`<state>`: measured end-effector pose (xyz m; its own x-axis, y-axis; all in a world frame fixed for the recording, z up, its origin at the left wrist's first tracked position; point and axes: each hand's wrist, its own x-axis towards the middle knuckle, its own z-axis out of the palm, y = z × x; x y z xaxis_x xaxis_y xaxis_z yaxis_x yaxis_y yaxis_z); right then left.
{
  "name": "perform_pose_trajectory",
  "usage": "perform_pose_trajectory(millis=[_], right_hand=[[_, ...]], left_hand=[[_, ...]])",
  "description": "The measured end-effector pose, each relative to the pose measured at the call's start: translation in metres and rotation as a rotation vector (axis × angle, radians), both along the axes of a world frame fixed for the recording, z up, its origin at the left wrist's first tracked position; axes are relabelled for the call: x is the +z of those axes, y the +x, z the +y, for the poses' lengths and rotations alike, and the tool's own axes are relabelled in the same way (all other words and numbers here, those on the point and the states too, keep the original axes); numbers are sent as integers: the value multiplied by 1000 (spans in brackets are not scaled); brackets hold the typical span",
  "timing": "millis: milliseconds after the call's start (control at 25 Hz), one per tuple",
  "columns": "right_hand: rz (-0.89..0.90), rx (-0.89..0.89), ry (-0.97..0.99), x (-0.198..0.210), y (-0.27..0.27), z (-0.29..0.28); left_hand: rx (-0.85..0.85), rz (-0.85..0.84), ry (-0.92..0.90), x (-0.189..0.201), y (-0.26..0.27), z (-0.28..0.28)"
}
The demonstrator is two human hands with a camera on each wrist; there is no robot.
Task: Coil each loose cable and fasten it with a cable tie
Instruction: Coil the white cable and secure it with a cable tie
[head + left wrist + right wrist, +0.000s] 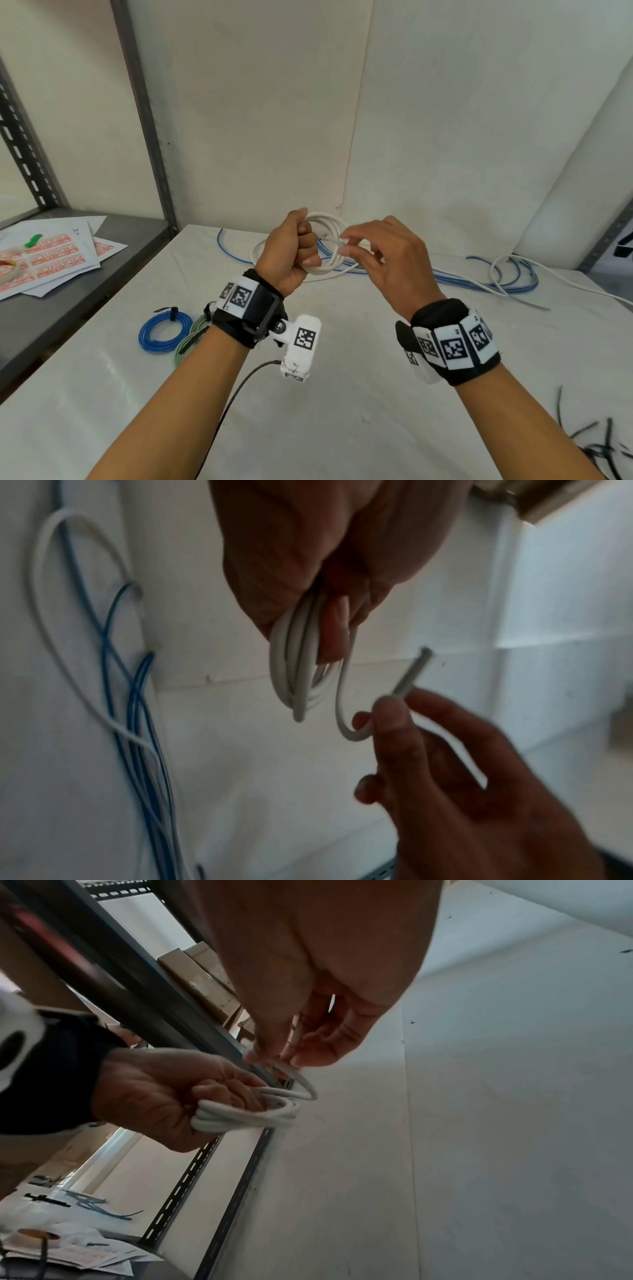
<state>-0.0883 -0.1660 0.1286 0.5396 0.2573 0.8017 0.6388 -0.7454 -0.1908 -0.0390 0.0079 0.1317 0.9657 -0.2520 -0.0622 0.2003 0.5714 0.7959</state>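
I see blue coil (164, 331) and green coil (191, 337) tied on table (342, 394) | my left hand (291, 255) fisted round white cable (325, 246) coil, held above table | my right hand (387, 260) pinching its free end | loose cables (479, 277) behind | cable ties (603, 448) far right

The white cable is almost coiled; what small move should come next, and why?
Probably tuck the free end into the coil. The left hand grips the loops, the right hand pinches the last short tail, and no tie is on it yet.
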Motion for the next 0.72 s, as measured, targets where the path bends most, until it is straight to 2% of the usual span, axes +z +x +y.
perform_pose_trajectory(millis=[160,320,560,720], right_hand=[[45,-69,-193,-1,5,-1],[27,-25,-237,-8,8,-3],[-3,38,-263,-20,9,2],[-17,11,-301,-24,1,2]], left_hand=[[60,-75,167,10,-8,-5],[116,-135,305,6,-8,-5],[69,-97,244,-1,-1,1],[31,-41,142,-6,2,3]])
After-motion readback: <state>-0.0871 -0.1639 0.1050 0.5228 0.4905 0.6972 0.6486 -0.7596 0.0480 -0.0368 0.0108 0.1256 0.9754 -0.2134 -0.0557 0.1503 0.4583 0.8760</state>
